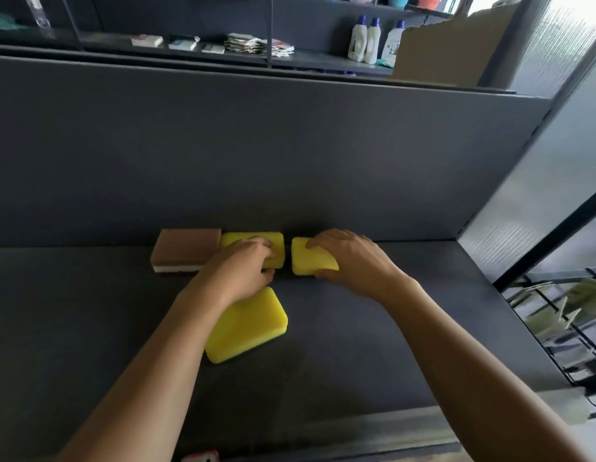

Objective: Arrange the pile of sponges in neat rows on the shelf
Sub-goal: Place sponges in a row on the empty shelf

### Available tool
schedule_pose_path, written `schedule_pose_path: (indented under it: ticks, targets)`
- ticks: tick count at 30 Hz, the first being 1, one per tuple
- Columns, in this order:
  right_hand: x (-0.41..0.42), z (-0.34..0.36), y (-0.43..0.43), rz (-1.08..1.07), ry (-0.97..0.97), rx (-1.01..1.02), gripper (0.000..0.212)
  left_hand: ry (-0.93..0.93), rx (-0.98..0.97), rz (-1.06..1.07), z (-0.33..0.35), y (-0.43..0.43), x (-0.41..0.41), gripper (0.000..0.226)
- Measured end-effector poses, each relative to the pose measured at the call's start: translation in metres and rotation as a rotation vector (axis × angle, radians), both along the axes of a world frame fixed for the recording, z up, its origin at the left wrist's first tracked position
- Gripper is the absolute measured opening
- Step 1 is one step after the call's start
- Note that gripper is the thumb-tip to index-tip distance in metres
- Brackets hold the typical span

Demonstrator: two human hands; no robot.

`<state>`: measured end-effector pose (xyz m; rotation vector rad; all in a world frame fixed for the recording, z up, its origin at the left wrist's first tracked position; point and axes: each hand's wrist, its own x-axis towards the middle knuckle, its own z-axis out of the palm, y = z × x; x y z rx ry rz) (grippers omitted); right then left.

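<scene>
- Back row against the wall of the dark grey shelf [390, 311]: brown rectangular sponge with white base [186, 250], middle yellow foam sponge [233, 239], right yellow foam sponge [305, 261]; small gap between yellows.
- Left hand [246, 266] grips middle one, fingers curled over top, thumb at front edge.
- Right hand [350, 258] pinches right one likewise.
- Loose yellow foam sponge [248, 325] lies skewed in front.
- Likely light, squashy; hold by long edges, squeeze gently.

hands [246, 261] on sponges [303, 258], dark shelf [390, 311]
</scene>
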<state>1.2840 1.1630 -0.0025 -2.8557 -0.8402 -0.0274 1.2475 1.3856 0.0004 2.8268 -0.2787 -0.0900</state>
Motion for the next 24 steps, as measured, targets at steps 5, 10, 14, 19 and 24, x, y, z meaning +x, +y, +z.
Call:
schedule_pose_path:
  ticks: [5,10,14,19,24]
  targets:
    - [0.006,-0.006,0.005,-0.007,0.008,0.009,0.060,0.039,-0.006,-0.022,0.001,0.004,0.002,0.045]
    - [0.011,-0.008,0.012,-0.009,-0.005,0.037,0.059,0.064,-0.041,-0.020,-0.001,0.006,0.002,0.048]
    - [0.012,-0.011,0.017,-0.007,-0.024,0.049,0.056,0.081,-0.065,-0.020,-0.001,0.007,0.002,0.048]
    - [0.012,-0.013,0.024,-0.030,-0.029,0.048,0.054,0.104,-0.085,-0.021,-0.004,0.010,0.003,0.050]
    - [0.011,-0.012,0.027,-0.035,0.009,0.042,0.057,0.113,-0.122,-0.037,-0.004,0.012,0.003,0.051]
